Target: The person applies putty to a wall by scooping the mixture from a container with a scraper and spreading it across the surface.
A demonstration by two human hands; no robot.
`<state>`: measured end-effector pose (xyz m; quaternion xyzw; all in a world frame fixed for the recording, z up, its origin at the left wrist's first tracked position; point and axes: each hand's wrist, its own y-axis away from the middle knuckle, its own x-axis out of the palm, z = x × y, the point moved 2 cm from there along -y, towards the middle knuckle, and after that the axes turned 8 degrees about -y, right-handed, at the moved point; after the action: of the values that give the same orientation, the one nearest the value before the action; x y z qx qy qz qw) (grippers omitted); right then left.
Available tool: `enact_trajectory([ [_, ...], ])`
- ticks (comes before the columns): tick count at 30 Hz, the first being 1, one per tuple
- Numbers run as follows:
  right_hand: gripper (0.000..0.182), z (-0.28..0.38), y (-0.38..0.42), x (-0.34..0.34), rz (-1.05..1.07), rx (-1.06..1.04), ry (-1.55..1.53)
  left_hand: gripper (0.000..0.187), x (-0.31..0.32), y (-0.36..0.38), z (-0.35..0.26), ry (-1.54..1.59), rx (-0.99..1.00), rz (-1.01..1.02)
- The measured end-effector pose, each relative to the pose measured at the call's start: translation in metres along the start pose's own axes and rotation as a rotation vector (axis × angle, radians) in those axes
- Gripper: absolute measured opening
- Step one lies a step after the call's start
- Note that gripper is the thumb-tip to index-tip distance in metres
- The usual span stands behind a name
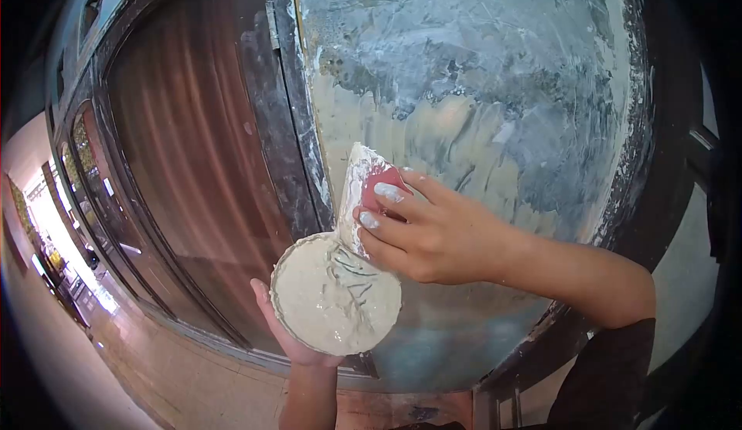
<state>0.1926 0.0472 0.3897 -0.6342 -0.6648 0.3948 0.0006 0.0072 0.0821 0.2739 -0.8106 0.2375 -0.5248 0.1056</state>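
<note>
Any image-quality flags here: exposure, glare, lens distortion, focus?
Head view: strong fisheye, the door frame bowing and the corners falling to black; the far-left opening blown out, with glare on the floor beside it; small glints on the paste; both the right hand and the scraper reasonably sharp.

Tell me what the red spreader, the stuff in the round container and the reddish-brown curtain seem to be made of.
Red spreader: probably plastic, judging by its flat, evenly coloured face; paste hides much of it.
Stuff in the container: thick off-white paste, perhaps filler, wet-looking, with glints and ridges.
Curtain: likely fabric, with soft vertical folds.
</note>
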Motion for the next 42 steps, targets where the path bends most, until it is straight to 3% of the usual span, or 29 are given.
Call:
enact_trajectory([
  [29, 0.017, -0.014, 0.023, 0.009, -0.058, 0.013, 0.023, 0.085, -0.003, -0.009, 0.044, -0.103, 0.061, -0.083],
  [42, 0.017, -0.003, -0.003, 0.024, -0.107, 0.019, 0.041, 0.082, -0.017, -0.015, 0.03, -0.022, -0.062, 0.04],
])
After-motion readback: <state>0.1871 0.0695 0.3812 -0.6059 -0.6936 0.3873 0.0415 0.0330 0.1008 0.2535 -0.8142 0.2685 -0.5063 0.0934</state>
